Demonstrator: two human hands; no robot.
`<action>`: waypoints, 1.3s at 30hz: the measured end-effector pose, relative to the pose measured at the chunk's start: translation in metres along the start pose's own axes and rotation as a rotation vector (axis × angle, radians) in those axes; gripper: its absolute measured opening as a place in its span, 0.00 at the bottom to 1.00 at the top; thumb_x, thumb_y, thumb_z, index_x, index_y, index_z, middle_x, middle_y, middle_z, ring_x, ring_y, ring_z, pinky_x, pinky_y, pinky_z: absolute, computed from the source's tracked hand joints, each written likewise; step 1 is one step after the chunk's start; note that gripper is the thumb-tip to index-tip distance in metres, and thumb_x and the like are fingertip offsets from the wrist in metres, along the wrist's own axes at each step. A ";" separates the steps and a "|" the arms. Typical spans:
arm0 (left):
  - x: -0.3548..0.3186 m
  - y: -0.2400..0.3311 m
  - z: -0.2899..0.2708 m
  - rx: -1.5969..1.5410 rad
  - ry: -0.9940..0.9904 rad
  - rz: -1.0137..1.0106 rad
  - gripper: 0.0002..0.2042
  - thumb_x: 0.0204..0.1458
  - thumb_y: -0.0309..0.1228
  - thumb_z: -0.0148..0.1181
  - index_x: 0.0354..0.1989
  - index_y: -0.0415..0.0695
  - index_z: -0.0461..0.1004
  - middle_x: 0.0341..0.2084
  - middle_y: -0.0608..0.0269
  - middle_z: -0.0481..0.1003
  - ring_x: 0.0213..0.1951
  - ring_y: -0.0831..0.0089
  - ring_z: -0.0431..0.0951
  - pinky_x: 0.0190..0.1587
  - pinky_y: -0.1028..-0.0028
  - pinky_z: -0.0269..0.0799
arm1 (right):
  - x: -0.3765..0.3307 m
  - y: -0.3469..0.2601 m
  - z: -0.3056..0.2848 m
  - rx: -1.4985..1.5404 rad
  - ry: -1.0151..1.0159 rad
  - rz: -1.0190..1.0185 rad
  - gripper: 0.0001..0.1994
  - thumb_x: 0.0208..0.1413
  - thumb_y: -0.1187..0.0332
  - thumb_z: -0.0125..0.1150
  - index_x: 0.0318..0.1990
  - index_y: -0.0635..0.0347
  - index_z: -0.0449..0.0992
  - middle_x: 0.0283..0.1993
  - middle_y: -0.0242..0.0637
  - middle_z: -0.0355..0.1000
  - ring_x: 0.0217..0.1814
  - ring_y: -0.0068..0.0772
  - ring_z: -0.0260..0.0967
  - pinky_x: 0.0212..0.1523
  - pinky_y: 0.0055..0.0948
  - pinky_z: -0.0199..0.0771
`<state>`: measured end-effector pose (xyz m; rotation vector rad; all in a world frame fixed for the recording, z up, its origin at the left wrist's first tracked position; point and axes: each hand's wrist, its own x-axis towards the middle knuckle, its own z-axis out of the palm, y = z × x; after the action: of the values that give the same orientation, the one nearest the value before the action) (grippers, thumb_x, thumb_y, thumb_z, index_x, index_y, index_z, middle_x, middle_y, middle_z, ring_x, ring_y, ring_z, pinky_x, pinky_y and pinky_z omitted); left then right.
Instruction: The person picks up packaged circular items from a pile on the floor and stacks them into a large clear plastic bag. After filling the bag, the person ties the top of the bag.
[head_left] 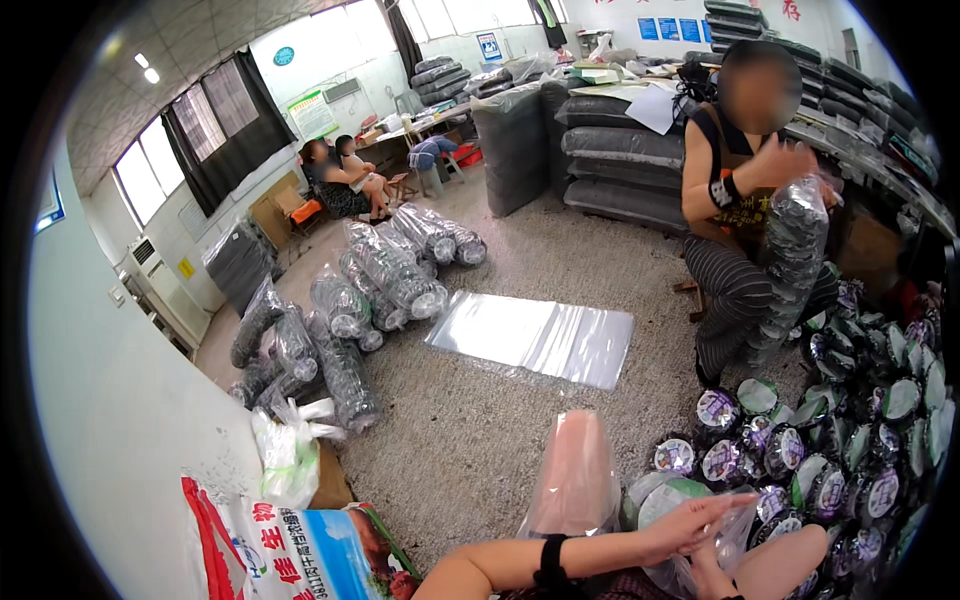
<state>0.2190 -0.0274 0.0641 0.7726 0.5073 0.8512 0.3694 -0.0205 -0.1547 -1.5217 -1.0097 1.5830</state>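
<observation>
While my left hand (682, 528) and right hand (707, 568) meet at a clear bag (738, 528), around 5 o'clock on my remote feed, I can't make out whether either pinches it; round packs (785, 452) crowd 4 o'clock; 1 co-worker (733, 280) sits at 2 o'clock, holding a bagged stack (790, 260).

A wide black band (550, 564) wraps snugly around a person's bare left forearm (600, 549), well back from the left grip (688, 525), its matte, cuff-like form broadening toward the underside. Beneath that forearm, behind the grip, shows dark, finely patterned clothing (612, 586), mostly hidden, its cut impossible to tell; the knees are bare.
</observation>
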 end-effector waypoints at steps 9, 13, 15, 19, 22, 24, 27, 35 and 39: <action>-0.023 -0.012 0.086 0.256 -0.041 -0.001 0.17 0.61 0.33 0.44 0.52 0.32 0.68 0.42 0.52 0.73 0.38 0.68 0.72 0.44 0.72 0.68 | -0.043 -0.091 -0.030 -0.679 -0.648 -0.108 0.18 0.53 0.67 0.60 0.48 0.68 0.69 0.43 0.41 0.71 0.47 0.32 0.67 0.50 0.29 0.65; -0.031 0.001 0.074 -0.122 -0.128 -0.001 0.22 0.64 0.41 0.35 0.65 0.52 0.53 0.13 0.79 0.52 0.13 0.87 0.48 0.15 0.86 0.45 | -0.061 -0.120 -0.025 -1.060 -0.869 -0.149 0.16 0.54 0.68 0.57 0.48 0.68 0.69 0.43 0.40 0.72 0.47 0.32 0.67 0.50 0.29 0.65; -0.036 0.028 0.074 -0.076 0.001 0.013 0.22 0.64 0.41 0.35 0.66 0.51 0.51 0.12 0.79 0.52 0.13 0.87 0.48 0.15 0.86 0.46 | -0.067 -0.141 -0.032 -1.200 -0.896 -0.107 0.15 0.55 0.69 0.56 0.49 0.68 0.70 0.43 0.40 0.73 0.47 0.32 0.68 0.50 0.29 0.66; -0.071 0.081 0.079 -0.108 0.130 0.213 0.24 0.63 0.45 0.36 0.66 0.52 0.51 0.10 0.80 0.50 0.12 0.88 0.48 0.15 0.87 0.44 | -0.172 -0.227 -0.061 -1.155 -0.814 -0.535 0.10 0.55 0.67 0.53 0.39 0.62 0.75 0.33 0.49 0.72 0.32 0.48 0.70 0.33 0.38 0.67; -0.096 0.095 0.084 -0.153 0.194 0.265 0.24 0.63 0.45 0.36 0.66 0.52 0.52 0.09 0.79 0.50 0.11 0.87 0.48 0.16 0.86 0.46 | -0.226 -0.253 -0.064 -1.327 -0.851 -0.632 0.08 0.57 0.69 0.50 0.37 0.62 0.74 0.28 0.47 0.69 0.27 0.42 0.67 0.29 0.36 0.65; -0.101 0.101 0.086 -0.231 0.152 0.275 0.23 0.63 0.45 0.36 0.65 0.51 0.53 0.08 0.78 0.49 0.11 0.87 0.49 0.16 0.86 0.47 | -0.244 -0.284 -0.067 -1.129 -0.993 -0.501 0.07 0.57 0.69 0.50 0.36 0.62 0.74 0.27 0.46 0.68 0.27 0.38 0.66 0.29 0.34 0.64; -0.077 0.117 0.097 -0.079 0.106 0.232 0.22 0.63 0.44 0.36 0.63 0.50 0.57 0.07 0.78 0.46 0.10 0.86 0.51 0.18 0.87 0.51 | -0.243 -0.304 -0.058 -0.875 -1.075 -0.250 0.07 0.57 0.69 0.52 0.36 0.64 0.73 0.25 0.42 0.67 0.26 0.31 0.63 0.29 0.31 0.65; 0.013 0.080 0.021 0.227 0.561 0.176 0.22 0.60 0.40 0.43 0.59 0.42 0.62 0.44 0.62 0.72 0.36 0.80 0.73 0.32 0.83 0.69 | -0.115 -0.281 -0.125 -0.457 -1.050 -0.338 0.16 0.61 0.63 0.50 0.51 0.63 0.66 0.41 0.34 0.72 0.42 0.23 0.68 0.44 0.24 0.68; 0.064 0.060 -0.026 0.397 0.769 0.230 0.19 0.61 0.38 0.42 0.53 0.39 0.69 0.28 0.69 0.69 0.26 0.84 0.67 0.27 0.82 0.63 | -0.028 -0.245 -0.195 -0.424 -0.428 -0.318 0.14 0.57 0.65 0.55 0.48 0.59 0.72 0.37 0.35 0.75 0.40 0.23 0.71 0.42 0.26 0.70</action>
<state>0.2098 0.0606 0.0874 0.8593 1.3170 1.2849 0.5592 0.0753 0.0766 -1.2108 -1.8249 1.5566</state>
